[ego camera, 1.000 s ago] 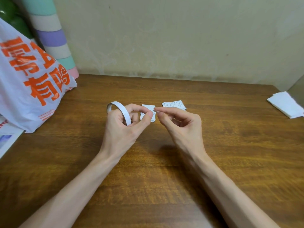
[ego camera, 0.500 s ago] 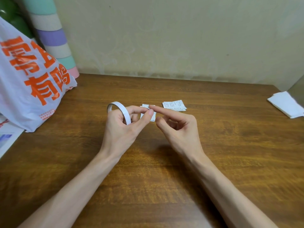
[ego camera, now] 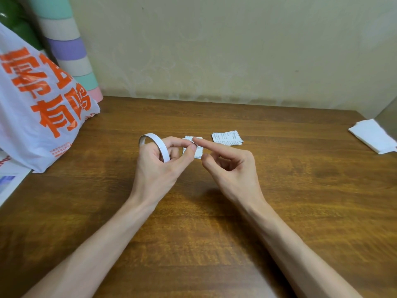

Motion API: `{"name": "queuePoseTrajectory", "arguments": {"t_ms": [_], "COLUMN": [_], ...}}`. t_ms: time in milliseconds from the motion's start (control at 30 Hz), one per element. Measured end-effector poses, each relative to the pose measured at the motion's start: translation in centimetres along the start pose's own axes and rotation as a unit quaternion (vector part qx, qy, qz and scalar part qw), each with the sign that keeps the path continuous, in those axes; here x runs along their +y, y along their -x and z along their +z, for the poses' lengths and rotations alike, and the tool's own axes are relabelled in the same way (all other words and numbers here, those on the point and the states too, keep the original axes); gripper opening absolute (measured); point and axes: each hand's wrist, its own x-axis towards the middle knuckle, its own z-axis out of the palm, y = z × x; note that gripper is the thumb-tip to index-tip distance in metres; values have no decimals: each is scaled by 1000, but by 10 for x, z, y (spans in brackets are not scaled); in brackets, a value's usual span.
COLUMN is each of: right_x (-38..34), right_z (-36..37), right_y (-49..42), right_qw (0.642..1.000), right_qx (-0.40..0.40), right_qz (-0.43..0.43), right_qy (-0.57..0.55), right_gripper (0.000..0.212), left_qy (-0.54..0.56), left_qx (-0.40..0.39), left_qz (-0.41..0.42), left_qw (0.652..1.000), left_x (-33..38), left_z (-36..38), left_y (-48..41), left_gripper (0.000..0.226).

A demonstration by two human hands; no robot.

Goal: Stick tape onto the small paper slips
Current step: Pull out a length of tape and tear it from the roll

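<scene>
The left hand (ego camera: 156, 168) holds the tape (ego camera: 154, 139), and its thumb and first finger are pinched together at the front of the roll. The right hand (ego camera: 234, 168) holds nothing: its first finger is straight and touches the spot where the left fingers (ego camera: 182, 143) pinch, its thumb is apart, and its other fingers are curled in. One slip (ego camera: 198, 154) lies on the counter (ego camera: 279, 211) right under the fingertips, partly hidden, more slips (ego camera: 226, 138) lie just to its right, and a bag (ego camera: 36, 117) sits far left.
</scene>
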Motion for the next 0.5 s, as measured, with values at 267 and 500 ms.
{"name": "queuePoseTrajectory", "arguments": {"t_ms": [267, 500], "right_x": [-1, -1], "right_z": [1, 1], "right_y": [0, 1], "right_qw": [1000, 1000], "right_qx": [3, -1], "right_qz": [-1, -3], "right_qy": [9, 18], "right_gripper": [43, 44], "left_qy": [32, 28], "left_qx": [8, 9], "left_qz": [-15, -17], "left_qw": [999, 999], "left_x": [0, 0], "left_z": [1, 1], "left_y": [0, 0], "left_gripper": [11, 9]}}
